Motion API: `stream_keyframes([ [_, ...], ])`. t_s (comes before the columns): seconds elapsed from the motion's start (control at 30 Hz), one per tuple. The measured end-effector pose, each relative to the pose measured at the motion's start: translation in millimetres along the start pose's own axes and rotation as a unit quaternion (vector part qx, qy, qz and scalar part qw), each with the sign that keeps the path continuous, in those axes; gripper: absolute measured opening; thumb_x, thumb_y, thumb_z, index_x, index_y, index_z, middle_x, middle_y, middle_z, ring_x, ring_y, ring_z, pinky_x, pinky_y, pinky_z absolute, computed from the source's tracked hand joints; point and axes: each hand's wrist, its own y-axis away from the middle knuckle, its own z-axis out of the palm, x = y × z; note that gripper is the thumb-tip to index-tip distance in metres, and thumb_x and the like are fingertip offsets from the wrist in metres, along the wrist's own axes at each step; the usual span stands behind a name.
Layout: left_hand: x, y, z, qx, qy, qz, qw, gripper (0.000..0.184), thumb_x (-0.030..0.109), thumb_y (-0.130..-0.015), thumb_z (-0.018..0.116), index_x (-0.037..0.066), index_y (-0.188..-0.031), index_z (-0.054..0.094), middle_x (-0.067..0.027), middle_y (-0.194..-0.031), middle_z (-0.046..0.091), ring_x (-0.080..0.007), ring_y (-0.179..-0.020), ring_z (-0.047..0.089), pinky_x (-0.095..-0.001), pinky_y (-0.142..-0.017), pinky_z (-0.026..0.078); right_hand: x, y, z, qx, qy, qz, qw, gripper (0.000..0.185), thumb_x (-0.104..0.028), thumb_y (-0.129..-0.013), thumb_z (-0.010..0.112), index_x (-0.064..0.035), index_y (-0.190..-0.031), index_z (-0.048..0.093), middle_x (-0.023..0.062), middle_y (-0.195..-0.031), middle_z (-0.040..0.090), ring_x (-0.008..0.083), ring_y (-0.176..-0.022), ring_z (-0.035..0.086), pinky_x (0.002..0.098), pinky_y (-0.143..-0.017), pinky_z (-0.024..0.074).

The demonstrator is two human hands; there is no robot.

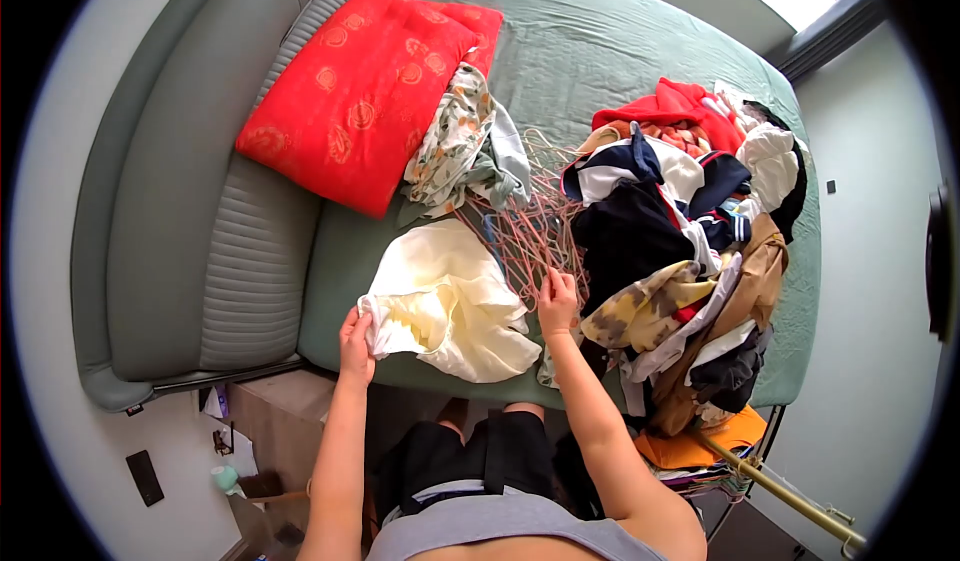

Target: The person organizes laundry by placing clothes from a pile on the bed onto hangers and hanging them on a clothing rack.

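A cream-coloured garment (470, 326) lies bunched at the near edge of the bed, with an opening in its cloth facing me. My left hand (355, 341) pinches the left edge of this garment. Just right of it, my right hand (558, 301) has its fingers closed at the near end of a tangled heap of thin pink and white clothes hangers (535, 226); it appears to grip one of them. Which hanger it is cannot be made out.
A large pile of mixed clothes (690, 221) covers the right of the bed (570, 51). Left of the hangers lie a folded red quilt (360, 91) and a leaf-print cloth (455, 141). The padded grey headboard (170, 181) stands at left, a brass-coloured rail (780, 491) at lower right.
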Motion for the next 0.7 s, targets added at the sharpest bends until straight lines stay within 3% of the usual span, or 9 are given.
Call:
stream_keyframes([
  [0.1,-2.4,2.3,10.5,-0.014,-0.026,0.015,0.999,0.024,0.008,-0.088,0.047,0.002,-0.11,0.057,-0.0057,-0.101,0.062,-0.0154,-0.09,0.061,-0.0283,-0.078,0.051,-8.5,8.7,-39.7,0.03,0.188,0.014,0.982,0.022,-0.019,-0.085,0.056,-0.0178,-0.106,0.064,0.0041,-0.081,0.056,0.0237,-0.065,0.058,0.0358,-0.056,0.0454],
  [0.17,-2.8,2.9,17.7,-0.022,-0.08,0.046,0.996,0.024,0.008,-0.088,0.049,0.001,-0.109,0.058,-0.0041,-0.099,0.062,-0.013,-0.088,0.06,-0.0258,-0.076,0.049,-20.4,19.6,-69.5,0.021,0.262,-0.003,0.965,0.026,-0.016,-0.084,0.057,-0.0199,-0.109,0.062,0.0039,-0.077,0.056,0.0242,-0.064,0.058,0.0367,-0.055,0.0456],
  [0.23,0.9,-1.7,20.0,-0.028,-0.162,0.096,0.982,0.023,0.009,-0.087,0.051,0.0,-0.107,0.06,-0.0024,-0.095,0.062,-0.0101,-0.086,0.058,-0.023,-0.074,0.047,-38.5,30.3,-96.6,0.054,0.147,-0.096,0.983,0.028,-0.012,-0.084,0.055,-0.0163,-0.111,0.061,0.0046,-0.068,0.057,0.0234,-0.056,0.058,0.0343,-0.051,0.0454],
  [0.33,17.7,-10.3,27.1,-0.016,-0.274,0.176,0.945,0.023,0.011,-0.086,0.054,-0.005,-0.102,0.061,-0.0005,-0.089,0.061,-0.0076,-0.079,0.056,-0.0215,-0.068,0.046,-75.5,46.5,-127.3,0.028,0.053,-0.145,0.988,0.027,-0.003,-0.083,0.057,-0.0097,-0.108,0.063,0.0069,-0.065,0.056,0.019,-0.053,0.055,0.0288,-0.048,0.0428],
  [0.43,17.8,-30.9,25.5,-0.018,-0.31,0.271,0.911,0.025,0.013,-0.087,0.055,-0.004,-0.103,0.061,-0.0027,-0.088,0.062,-0.009,-0.079,0.057,-0.0223,-0.068,0.046,-109.0,59.9,-142.9,-0.038,-0.019,-0.167,0.985,0.023,-0.003,-0.083,0.058,-0.008,-0.105,0.064,0.0065,-0.064,0.054,0.0173,-0.051,0.051,0.0269,-0.047,0.0404],
  [0.57,41.1,-16.3,48.6,-0.014,-0.427,0.327,0.843,0.023,0.018,-0.087,0.057,0.001,-0.101,0.061,-0.0079,-0.087,0.061,-0.0169,-0.076,0.061,-0.0261,-0.068,0.047,-131.1,80.3,-140.0,-0.106,-0.12,-0.154,0.975,0.02,-0.003,-0.084,0.058,-0.0055,-0.103,0.064,0.0072,-0.064,0.053,0.0173,-0.052,0.049,0.0269,-0.049,0.0398],
  [0.6,45.0,-9.1,55.4,-0.03,-0.438,0.324,0.838,0.02,0.019,-0.086,0.058,0.003,-0.098,0.063,-0.008,-0.087,0.062,-0.0214,-0.074,0.061,-0.0288,-0.066,0.048,-135.4,84.4,-140.1,-0.13,-0.11,-0.132,0.977,0.02,-0.004,-0.084,0.058,-0.006,-0.103,0.064,0.0083,-0.066,0.055,0.0188,-0.055,0.052,0.0272,-0.051,0.0414],
  [0.7,51.6,15.6,71.6,-0.132,-0.496,0.354,0.782,0.018,0.018,-0.084,0.059,0.006,-0.096,0.064,-0.0064,-0.088,0.062,-0.0234,-0.078,0.06,-0.0319,-0.069,0.048,-144.4,87.1,-133.1,-0.125,-0.094,-0.171,0.973,0.019,-0.005,-0.084,0.058,-0.0065,-0.102,0.064,0.0094,-0.067,0.056,0.0212,-0.056,0.054,0.028,-0.052,0.0421],
])
